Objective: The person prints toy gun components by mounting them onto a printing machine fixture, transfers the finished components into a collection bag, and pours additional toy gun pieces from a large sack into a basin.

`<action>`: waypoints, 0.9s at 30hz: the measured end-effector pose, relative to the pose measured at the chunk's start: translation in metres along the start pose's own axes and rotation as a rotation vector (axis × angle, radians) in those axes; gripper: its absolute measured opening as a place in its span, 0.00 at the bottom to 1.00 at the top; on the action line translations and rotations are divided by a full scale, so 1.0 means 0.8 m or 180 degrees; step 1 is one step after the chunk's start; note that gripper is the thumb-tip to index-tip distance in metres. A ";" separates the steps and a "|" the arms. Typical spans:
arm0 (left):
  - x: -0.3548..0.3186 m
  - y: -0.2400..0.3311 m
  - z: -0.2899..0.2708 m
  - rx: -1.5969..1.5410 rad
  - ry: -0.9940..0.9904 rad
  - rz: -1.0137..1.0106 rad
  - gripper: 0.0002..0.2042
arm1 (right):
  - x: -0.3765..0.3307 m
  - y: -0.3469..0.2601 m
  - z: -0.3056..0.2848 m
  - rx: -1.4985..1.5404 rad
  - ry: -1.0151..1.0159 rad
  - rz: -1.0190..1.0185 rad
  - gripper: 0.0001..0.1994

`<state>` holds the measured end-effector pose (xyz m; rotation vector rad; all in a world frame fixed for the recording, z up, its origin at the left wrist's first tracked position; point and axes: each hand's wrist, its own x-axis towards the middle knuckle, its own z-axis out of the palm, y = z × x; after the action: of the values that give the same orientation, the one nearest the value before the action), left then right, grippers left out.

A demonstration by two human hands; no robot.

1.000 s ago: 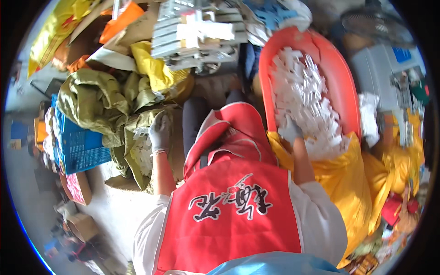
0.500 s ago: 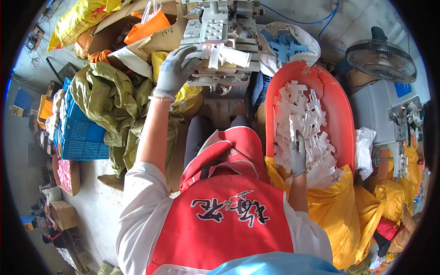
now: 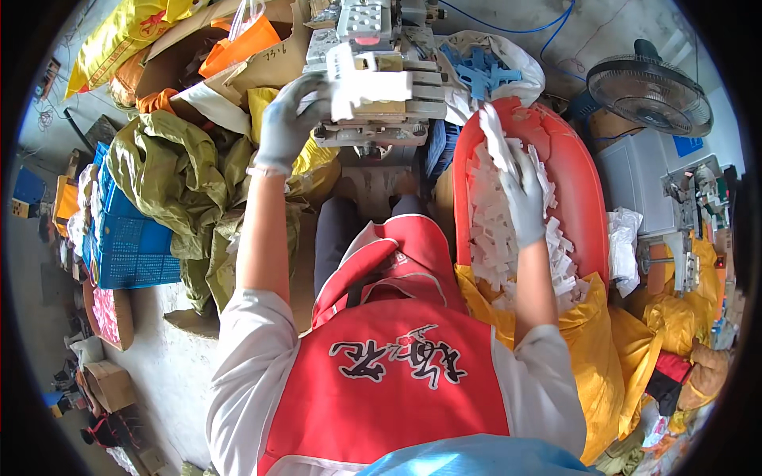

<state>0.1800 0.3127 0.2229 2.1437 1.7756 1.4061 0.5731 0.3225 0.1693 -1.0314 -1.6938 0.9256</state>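
Observation:
At the metal bench machine [image 3: 365, 24], my left hand [image 3: 287, 127], in a grey work glove, has its thumb and fingers closed round the left end of a white plastic toy gun part [image 3: 373, 87]. That part is over the machine's front fixture [image 3: 429, 86], brightly lit. My right hand [image 3: 524, 202], gloved too, is above the red tub [image 3: 583, 182] and grips another white toy gun part [image 3: 495, 136], which points up toward the machine. Under that hand lies a heap of similar white parts [image 3: 486, 230], partly hidden by my hand and wrist.
A white sack with blue toy gun parts [image 3: 484, 71] stands behind the tub. A fan [image 3: 651, 95] is at the far right. To the left are a blue crate [image 3: 135, 254], an olive sack [image 3: 175, 174] and a cardboard box [image 3: 278, 67]. Yellow sacking [image 3: 579, 373] hangs at the tub's near end.
My right hand has risen from the heap and moved forward with a white toy gun part in it. The part at my left hand has shifted slightly left and looks raised off the fixture.

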 end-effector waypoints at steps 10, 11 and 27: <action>-0.234 -0.046 -0.102 0.0418 0.1002 -0.1686 0.11 | 0.160 -0.060 0.120 -0.1553 -0.0685 -0.2068 0.21; -0.259 -0.053 -0.111 0.0551 0.1010 -0.1811 0.11 | 0.164 -0.061 0.127 -0.1731 -0.0856 -0.2199 0.21; -0.423 -0.153 -0.141 0.1865 0.0394 -0.2852 0.16 | -0.029 0.133 -0.073 -0.2277 -0.0684 0.0364 0.17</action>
<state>0.0330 0.0313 0.0197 1.0323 2.8965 0.8411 0.6584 0.3476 0.0833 -1.5438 -2.2386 0.5030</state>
